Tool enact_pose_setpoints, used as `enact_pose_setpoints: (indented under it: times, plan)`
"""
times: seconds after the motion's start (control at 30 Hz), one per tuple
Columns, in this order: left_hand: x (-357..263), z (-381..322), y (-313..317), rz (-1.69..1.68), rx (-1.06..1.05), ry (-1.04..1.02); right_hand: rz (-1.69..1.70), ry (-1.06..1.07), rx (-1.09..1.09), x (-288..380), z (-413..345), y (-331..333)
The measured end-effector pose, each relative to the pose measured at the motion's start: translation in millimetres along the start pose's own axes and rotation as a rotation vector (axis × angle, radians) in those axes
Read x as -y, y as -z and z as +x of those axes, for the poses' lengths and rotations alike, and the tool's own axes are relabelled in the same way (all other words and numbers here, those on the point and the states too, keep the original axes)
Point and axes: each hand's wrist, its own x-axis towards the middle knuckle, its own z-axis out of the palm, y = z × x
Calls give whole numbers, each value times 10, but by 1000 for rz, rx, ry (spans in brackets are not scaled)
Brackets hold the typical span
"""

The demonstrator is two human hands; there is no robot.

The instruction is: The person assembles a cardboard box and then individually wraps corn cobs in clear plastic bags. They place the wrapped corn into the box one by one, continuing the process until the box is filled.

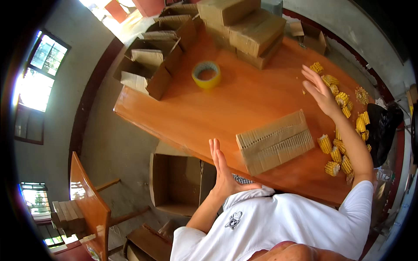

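Before me on the orange wooden table lies a small cardboard box [275, 142], its upper face bearing a corrugated seam. My left hand [225, 176] hovers by the table's near edge, left of the box, holding nothing, fingers raised and thumb spread. My right hand [318, 89] is up beyond the box's far right side, also bare, with fingers apart. Below and beside it, cut pieces of corn cob [342, 99] lie along the table's right side, and more corn pieces [338, 155] lie nearer, partly behind my forearm. A roll of yellow tape [206, 75] rests farther back.
Open cardboard boxes [150, 65] line the table's far left edge. Closed cardboard boxes [256, 32] are stacked at the back. A black plastic bag [382, 130] and loose kernels [361, 95] are at the right. An open carton [176, 181] stands on the floor.
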Motion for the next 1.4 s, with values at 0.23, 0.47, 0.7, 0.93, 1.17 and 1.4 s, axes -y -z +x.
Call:
enact_pose_setpoints:
  times: [0.23, 0.47, 0.7, 0.93, 1.17, 1.4]
  plan:
    - [-195, -139, -227, -21, 70, 69, 100, -213, 69, -29, -960, -61]
    - [-214, -71, -386, 96, 182, 264, 363, -254, 200, -101, -1449, -408]
    - [-89, 120, -287, 118, 290, 231, 111, -205, 258, -278, -1503, -341]
    - [185, 558, -231, -98, 179, -24, 97, -128, 65, -108, -1117, -212]
    - [470, 2174, -35, 189, 36, -192, -45, 400, -77, 530, 544, 416]
    - [903, 3085, -342, 183, -26, 56, 111, 227, 6, 173, 1862, 618]
